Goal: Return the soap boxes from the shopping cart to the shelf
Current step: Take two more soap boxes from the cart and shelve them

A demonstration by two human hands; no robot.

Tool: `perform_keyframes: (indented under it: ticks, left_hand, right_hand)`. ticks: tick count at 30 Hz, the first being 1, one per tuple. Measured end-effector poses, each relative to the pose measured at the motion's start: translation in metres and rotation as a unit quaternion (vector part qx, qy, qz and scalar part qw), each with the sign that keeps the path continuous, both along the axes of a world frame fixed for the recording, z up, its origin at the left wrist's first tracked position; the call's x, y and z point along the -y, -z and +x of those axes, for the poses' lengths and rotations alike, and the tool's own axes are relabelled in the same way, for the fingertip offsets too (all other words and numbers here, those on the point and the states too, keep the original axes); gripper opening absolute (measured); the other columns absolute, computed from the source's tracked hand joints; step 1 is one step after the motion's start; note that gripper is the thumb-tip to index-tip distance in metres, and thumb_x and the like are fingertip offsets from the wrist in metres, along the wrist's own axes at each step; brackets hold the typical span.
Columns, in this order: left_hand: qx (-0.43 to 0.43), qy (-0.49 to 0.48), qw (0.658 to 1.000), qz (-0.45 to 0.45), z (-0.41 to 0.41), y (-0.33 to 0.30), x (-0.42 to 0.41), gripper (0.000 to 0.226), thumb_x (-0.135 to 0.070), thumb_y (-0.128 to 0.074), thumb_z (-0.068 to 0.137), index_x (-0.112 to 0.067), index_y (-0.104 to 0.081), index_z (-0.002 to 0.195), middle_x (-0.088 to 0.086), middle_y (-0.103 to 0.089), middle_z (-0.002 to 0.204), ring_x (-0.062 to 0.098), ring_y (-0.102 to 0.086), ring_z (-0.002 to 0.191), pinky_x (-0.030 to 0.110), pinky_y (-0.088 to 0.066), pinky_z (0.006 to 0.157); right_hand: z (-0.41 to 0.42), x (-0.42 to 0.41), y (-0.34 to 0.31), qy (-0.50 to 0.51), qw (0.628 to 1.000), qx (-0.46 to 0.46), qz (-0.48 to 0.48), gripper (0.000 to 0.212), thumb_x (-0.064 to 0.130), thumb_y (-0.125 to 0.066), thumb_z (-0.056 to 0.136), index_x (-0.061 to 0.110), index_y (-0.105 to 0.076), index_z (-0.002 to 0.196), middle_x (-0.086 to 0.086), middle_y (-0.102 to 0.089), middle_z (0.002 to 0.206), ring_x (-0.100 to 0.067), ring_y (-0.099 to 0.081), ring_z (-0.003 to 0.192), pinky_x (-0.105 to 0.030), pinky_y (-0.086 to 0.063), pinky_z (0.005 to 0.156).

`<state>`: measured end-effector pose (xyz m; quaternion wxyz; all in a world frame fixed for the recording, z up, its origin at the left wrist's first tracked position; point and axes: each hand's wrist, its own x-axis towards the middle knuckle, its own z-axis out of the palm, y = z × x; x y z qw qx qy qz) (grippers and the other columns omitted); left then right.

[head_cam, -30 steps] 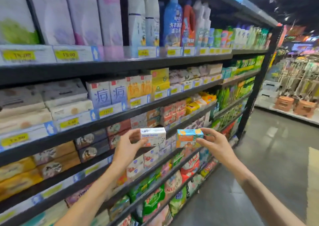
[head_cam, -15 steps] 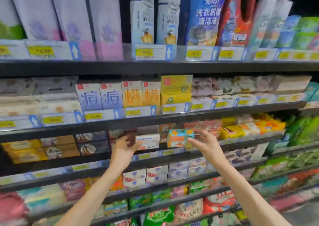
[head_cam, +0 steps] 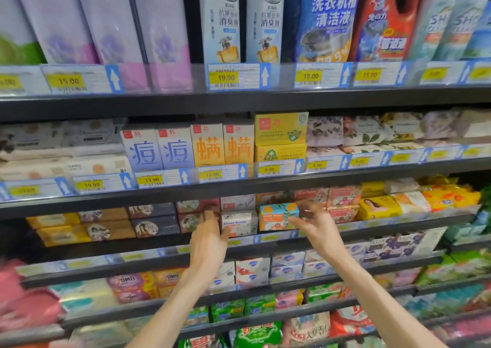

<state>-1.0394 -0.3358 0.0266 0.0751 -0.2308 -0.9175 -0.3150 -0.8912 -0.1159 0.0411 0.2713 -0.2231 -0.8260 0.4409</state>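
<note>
The left hand (head_cam: 210,237) holds the white soap box (head_cam: 239,222), thumb under its front and fingers curled round its left end, on the shelf (head_cam: 159,244). At three o'clock from it, just beside, stands the orange and blue soap box (head_cam: 277,216). The right hand (head_cam: 320,228) pinches that box's right end, thumb low, fingers above. Price tags (head_cam: 225,78) line the shelf edges at twelve o'clock.

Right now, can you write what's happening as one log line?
step: shelving soap | left hand: holds white soap box | right hand: holds blue-orange soap box | both at shelf
</note>
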Motion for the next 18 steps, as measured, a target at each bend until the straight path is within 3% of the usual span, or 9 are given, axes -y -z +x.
perform_keyframes:
  ticks: [4, 9, 11, 15, 18]
  left_hand:
    - [-0.023, 0.009, 1.000, -0.015, -0.004, 0.005, -0.001, 0.043, -0.030, -0.065, 0.095, -0.012, -0.052, 0.132, 0.014, -0.061, 0.124, 0.034, -0.071, 0.095, 0.045, -0.060, 0.074]
    - [-0.043, 0.018, 0.999, 0.000, -0.004, 0.010, 0.000, 0.037, -0.024, -0.067, 0.094, -0.017, -0.056, 0.129, 0.011, -0.060, 0.122, 0.031, -0.070, 0.090, 0.041, -0.061, 0.073]
    - [-0.048, 0.021, 0.999, 0.005, -0.004, 0.010, 0.000, 0.034, -0.024, -0.067, 0.094, -0.018, -0.057, 0.127, 0.010, -0.061, 0.119, 0.029, -0.070, 0.088, 0.040, -0.061, 0.072]
    - [-0.051, 0.023, 0.998, 0.012, -0.005, 0.009, 0.000, 0.031, -0.024, -0.067, 0.094, -0.020, -0.058, 0.123, 0.008, -0.061, 0.118, 0.027, -0.070, 0.084, 0.040, -0.061, 0.071]
    - [-0.050, 0.027, 0.998, 0.020, -0.005, 0.010, 0.000, 0.028, -0.024, -0.066, 0.095, -0.024, -0.057, 0.121, 0.006, -0.060, 0.118, 0.026, -0.070, 0.081, 0.040, -0.062, 0.069]
  right_hand:
    - [0.002, 0.003, 0.000, -0.001, 0.999, 0.013, 0.042, 0.034, 0.033, -0.076, 0.087, 0.022, -0.065, 0.118, 0.018, -0.068, 0.108, 0.016, -0.061, 0.096, -0.005, -0.047, 0.077]
    - [-0.001, 0.009, 0.002, 0.004, 0.995, 0.026, 0.095, 0.030, 0.029, -0.071, 0.092, 0.017, -0.064, 0.119, 0.007, -0.064, 0.111, 0.014, -0.059, 0.094, 0.001, -0.041, 0.073]
    - [-0.003, 0.012, 0.003, 0.019, 0.991, 0.042, 0.125, 0.029, 0.028, -0.069, 0.094, 0.018, -0.063, 0.120, 0.003, -0.058, 0.111, 0.007, -0.058, 0.091, 0.000, -0.041, 0.073]
    - [-0.007, 0.018, 0.013, 0.064, 0.982, 0.055, 0.171, 0.035, 0.029, -0.070, 0.093, 0.019, -0.060, 0.125, 0.004, -0.057, 0.109, -0.010, -0.059, 0.085, -0.020, -0.046, 0.069]
    - [-0.007, 0.022, 0.020, 0.082, 0.976, 0.065, 0.193, 0.035, 0.029, -0.071, 0.092, 0.018, -0.053, 0.120, 0.005, -0.063, 0.097, -0.014, -0.061, 0.078, -0.020, -0.039, 0.058]
